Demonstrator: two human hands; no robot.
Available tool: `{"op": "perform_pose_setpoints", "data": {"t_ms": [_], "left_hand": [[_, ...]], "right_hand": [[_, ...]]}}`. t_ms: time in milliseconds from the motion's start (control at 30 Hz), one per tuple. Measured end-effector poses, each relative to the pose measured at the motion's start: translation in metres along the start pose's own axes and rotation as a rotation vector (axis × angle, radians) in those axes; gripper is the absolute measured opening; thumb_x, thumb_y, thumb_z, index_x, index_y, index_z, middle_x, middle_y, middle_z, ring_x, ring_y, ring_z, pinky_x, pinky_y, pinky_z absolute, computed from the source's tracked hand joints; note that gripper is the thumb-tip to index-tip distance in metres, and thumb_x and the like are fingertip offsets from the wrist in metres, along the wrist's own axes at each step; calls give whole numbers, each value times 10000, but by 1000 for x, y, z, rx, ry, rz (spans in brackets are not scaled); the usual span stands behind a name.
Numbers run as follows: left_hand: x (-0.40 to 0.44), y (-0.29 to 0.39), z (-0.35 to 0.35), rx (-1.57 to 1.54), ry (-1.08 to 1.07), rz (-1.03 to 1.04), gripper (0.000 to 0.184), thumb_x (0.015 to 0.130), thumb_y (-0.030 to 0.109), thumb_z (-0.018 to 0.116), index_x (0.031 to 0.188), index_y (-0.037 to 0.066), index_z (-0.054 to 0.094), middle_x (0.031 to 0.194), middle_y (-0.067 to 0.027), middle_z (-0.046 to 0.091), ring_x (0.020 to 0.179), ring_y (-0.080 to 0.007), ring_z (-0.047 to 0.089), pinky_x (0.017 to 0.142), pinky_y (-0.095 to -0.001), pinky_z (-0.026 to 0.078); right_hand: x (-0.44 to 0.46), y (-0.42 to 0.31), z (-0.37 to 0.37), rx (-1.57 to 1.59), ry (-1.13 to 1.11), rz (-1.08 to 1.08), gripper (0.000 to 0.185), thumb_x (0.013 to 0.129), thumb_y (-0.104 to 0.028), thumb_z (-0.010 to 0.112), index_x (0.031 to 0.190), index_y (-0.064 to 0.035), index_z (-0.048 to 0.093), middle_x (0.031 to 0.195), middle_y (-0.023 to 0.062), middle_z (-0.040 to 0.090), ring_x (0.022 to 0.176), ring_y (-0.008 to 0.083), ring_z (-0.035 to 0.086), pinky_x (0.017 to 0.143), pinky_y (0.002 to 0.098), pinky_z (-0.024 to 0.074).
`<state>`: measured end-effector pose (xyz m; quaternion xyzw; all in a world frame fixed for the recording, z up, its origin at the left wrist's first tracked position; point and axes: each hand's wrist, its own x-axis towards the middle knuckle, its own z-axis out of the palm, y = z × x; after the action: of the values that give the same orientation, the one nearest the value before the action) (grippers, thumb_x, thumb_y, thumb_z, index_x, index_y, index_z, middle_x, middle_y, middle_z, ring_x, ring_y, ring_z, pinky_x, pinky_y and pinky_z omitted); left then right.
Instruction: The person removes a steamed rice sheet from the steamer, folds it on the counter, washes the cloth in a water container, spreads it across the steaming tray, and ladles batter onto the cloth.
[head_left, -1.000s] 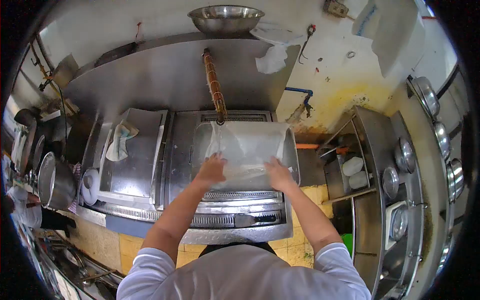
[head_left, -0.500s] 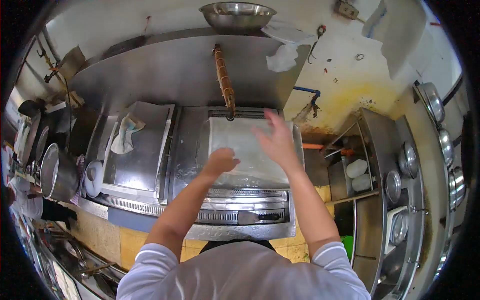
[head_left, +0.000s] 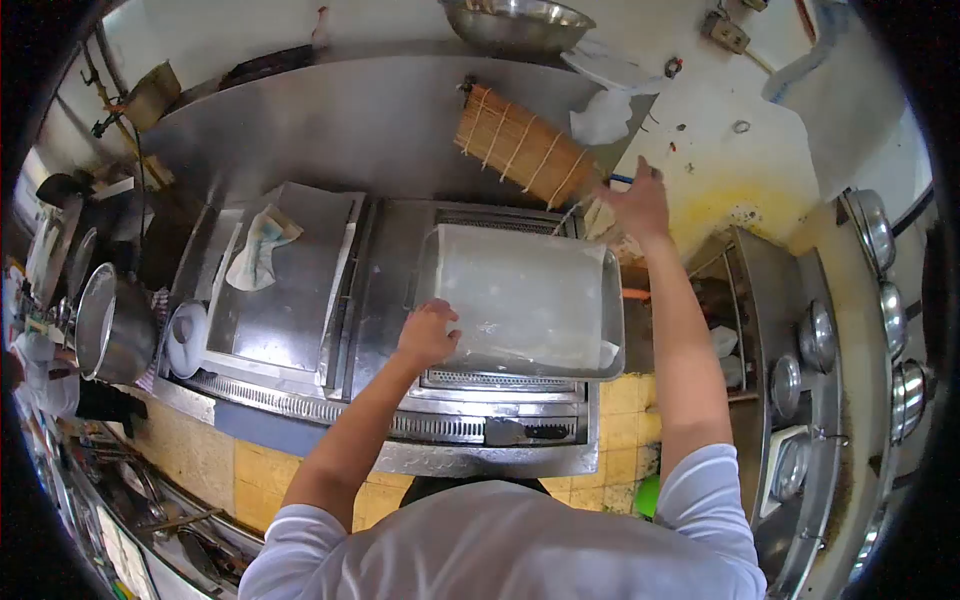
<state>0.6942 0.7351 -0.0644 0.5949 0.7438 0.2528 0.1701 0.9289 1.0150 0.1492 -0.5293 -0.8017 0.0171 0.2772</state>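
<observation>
A shallow metal tray lies in front of me with a pale, wet-looking sheet covering most of it. My left hand is at the tray's left edge, thumb and fingers loosely bent with a gap between them; whether it touches the tray I cannot tell. Up on the right, my right hand has its thumb side at the lower end of a slatted bamboo mat, which slants out from its hanging point on the metal backsplash. The hand's grip is partly hidden, but it appears to pinch the mat's end.
Left of the tray is a metal pan with a cloth. A black-handled spatula lies along the counter's front. A steel bowl rests above the backsplash. Shelving with lids stands to the right. Another person is at far left.
My right hand has moved from over the tray up and right. The bamboo mat, which hung narrow and almost straight, now swings rightward with its flat face showing. My left hand shifted slightly left.
</observation>
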Motion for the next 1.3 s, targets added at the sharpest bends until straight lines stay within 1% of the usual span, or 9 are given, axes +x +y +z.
{"op": "perform_pose_setpoints", "data": {"t_ms": [200,267,333,467,567,633,733,1033,1300], "left_hand": [[-14,-5,6,178,-45,164,422,742,150,682,1156,77,647,1447,-147,478,1374,-340,413,1155,-526,322],[-21,-18,19,172,33,228,386,742,130,665,1124,71,659,1417,-169,506,1359,-343,431,1150,-523,329],[-28,-32,29,217,45,227,408,735,131,694,1139,79,661,1404,-182,518,1345,-375,441,1145,-537,332],[-58,-22,18,170,79,135,302,802,143,658,1091,54,669,1328,-198,566,1305,-378,481,1139,-530,335],[-88,-22,28,101,164,148,303,815,158,695,1097,49,669,1329,-206,567,1267,-394,506,1103,-543,373],[-115,-4,33,-11,163,127,308,806,147,721,1096,53,673,1336,-208,567,1248,-402,519,1076,-550,399],[-153,25,30,-101,190,32,346,774,134,770,1100,59,680,1347,-207,574,1206,-415,549,1042,-507,446],[-278,74,35,-186,476,-428,368,830,210,796,1153,90,668,1395,-203,553,1268,-408,529,1059,-477,457],[-413,77,47,-268,828,-880,343,806,158,810,1118,69,699,1397,-216,542,1278,-409,527,1060,-453,462]], "right_hand": [[-27,52,52,13,74,71,631,909,-340,678,1358,61,487,1351,323,523,1258,463,514,1023,507,463],[-91,46,60,103,-179,78,572,909,-301,667,1347,35,520,1351,291,543,1256,456,513,1050,493,446],[-179,57,86,100,-235,-191,544,897,-278,655,1342,18,554,1355,261,561,1277,434,501,1104,494,400],[-298,47,82,86,-685,-71,572,883,-264,700,1329,59,548,1347,277,558,1282,426,502,1120,487,385],[-332,35,62,-6,-469,-299,551,859,-240,725,1278,83,569,1320,281,566,1263,433,509,1108,510,387],[-340,24,57,89,-411,-249,468,851,-215,721,1211,65,616,1282,272,580,1232,445,520,1082,524,402],[-354,-4,57,334,-451,-206,387,859,-186,702,1166,44,647,1266,264,594,1196,444,538,1058,508,428],[-378,-73,57,610,-934,-645,365,858,-187,707,1155,24,676,1260,221,630,1211,392,569,1054,439,451],[-415,-140,67,682,-1049,-1036,376,860,-187,698,1170,24,673,1259,227,630,1206,399,572,1061,437,444]]}}
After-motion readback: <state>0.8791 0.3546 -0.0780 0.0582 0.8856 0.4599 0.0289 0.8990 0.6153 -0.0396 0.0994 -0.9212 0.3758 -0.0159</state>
